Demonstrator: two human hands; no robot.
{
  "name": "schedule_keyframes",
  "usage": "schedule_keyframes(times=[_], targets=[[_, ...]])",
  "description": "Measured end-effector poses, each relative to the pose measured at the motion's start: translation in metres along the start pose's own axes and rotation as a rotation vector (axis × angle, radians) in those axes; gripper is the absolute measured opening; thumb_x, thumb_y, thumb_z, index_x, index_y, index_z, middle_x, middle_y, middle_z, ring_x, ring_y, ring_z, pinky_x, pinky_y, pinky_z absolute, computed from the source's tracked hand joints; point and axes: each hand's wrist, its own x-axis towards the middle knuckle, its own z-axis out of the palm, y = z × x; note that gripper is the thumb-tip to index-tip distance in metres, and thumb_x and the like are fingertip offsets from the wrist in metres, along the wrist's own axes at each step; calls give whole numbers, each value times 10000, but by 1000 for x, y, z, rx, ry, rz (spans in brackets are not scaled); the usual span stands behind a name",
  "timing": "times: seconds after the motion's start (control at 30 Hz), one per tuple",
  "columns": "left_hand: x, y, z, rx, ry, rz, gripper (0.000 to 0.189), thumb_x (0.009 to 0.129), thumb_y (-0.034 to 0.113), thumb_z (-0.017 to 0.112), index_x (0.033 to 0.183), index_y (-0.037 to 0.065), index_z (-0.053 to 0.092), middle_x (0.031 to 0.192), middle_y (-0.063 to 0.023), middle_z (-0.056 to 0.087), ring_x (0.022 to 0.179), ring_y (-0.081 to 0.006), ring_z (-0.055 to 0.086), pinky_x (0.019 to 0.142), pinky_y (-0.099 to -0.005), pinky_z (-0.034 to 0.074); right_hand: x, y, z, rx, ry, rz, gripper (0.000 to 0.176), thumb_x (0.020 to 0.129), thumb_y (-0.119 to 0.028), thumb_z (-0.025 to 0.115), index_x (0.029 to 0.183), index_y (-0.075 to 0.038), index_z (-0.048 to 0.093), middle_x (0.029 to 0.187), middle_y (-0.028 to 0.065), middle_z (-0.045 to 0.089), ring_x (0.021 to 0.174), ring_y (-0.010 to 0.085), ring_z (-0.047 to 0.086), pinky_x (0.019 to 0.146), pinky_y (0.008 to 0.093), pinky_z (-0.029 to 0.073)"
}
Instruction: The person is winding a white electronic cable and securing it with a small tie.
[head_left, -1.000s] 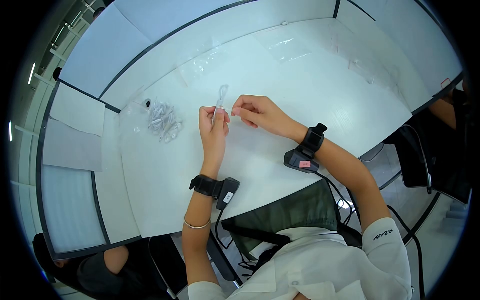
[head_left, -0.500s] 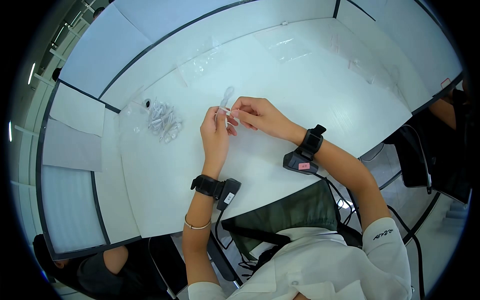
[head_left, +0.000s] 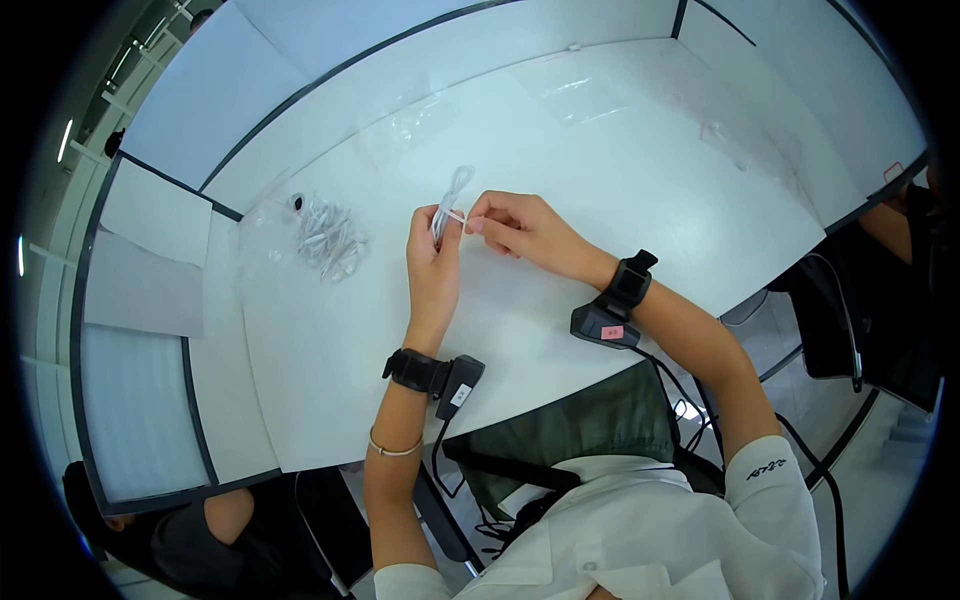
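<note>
My left hand [head_left: 434, 252] is closed around a small looped bundle of white cable [head_left: 450, 196], whose loop sticks up above the fingers. Just to its right, my right hand [head_left: 520, 230] pinches a thin white strand that runs across from the bundle. The fingertips of both hands are close together over the white table. Left of my left hand, a pile of similar white cable bundles [head_left: 330, 238] lies on the table.
Clear plastic bags lie at the back of the white table [head_left: 620, 190], one [head_left: 585, 100] in the middle and another [head_left: 725, 140] at the right. Low partitions [head_left: 250, 55] surround the table. Other people sit at the lower left [head_left: 228, 515] and right.
My left fingers have closed more around the bundle, which now stands more upright. My right hand has shifted slightly and draws the strand out to the right.
</note>
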Motion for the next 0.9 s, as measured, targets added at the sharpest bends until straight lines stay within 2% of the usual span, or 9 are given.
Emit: schedule_keyframes(times=[0.2, 0.4, 0.53, 0.57, 0.63, 0.73, 0.9], targets=[[1, -3, -8, -54, -99, -176, 253, 952, 199, 451, 858, -17, 543, 696, 14, 460, 601, -48, 358, 516, -217, 302, -1, -2, -1, -2, -23, 0, 163, 921, -181, 519, 905, -27, 566, 601, -23, 470, 531, 48, 374, 493, 212, 308], [0, -5, -1, 14, -59, -40, 265, 963, 198, 428, 825, -13, 508, 636, 37, 387, 593, -42, 330, 506, -214, 288, -1, 6, 3, -48, -48, -48, 166, 924, -173, 511, 926, -20, 574, 623, -15, 493, 569, 51, 408, 514, 210, 332], [2, -3, -5, -18, -95, -149, 294, 969, 236, 433, 783, 14, 479, 618, 52, 332, 590, -38, 306, 522, -221, 305, -2, 1, 2, -21, -36, -26, 172, 921, -188, 519, 904, -26, 575, 605, -19, 475, 545, 51, 390, 501, 209, 317], [3, -4, -5, -43, -95, -155, 321, 967, 263, 444, 735, 41, 440, 597, 57, 323, 539, -31, 286, 476, -216, 297, -1, -1, 1, -11, -26, 0, 174, 919, -194, 523, 894, -30, 575, 597, -22, 467, 532, 51, 380, 494, 208, 307], [2, 6, -5, -119, -111, -212, 325, 964, 291, 454, 732, 69, 400, 572, 59, 324, 476, -20, 258, 411, -209, 251, 0, 0, 0, 13, -37, 2, 182, 920, -210, 524, 885, -38, 571, 583, -27, 454, 515, 47, 360, 483, 207, 291], [0, 6, -2, -233, -109, -192, 322, 960, 319, 463, 749, 92, 376, 555, 64, 322, 435, -11, 238, 371, -205, 210, 0, -2, 1, 38, -41, 23, 183, 921, -214, 524, 888, -40, 567, 586, -28, 453, 517, 44, 359, 482, 208, 288], [-1, 11, -2, -222, -117, -227, 293, 958, 338, 467, 820, 88, 400, 555, 69, 310, 447, -5, 236, 379, -197, 201, 1, 1, -2, 43, -43, 31, 181, 921, -210, 523, 888, -37, 567, 588, -27, 456, 519, 45, 363, 485, 208, 290]])
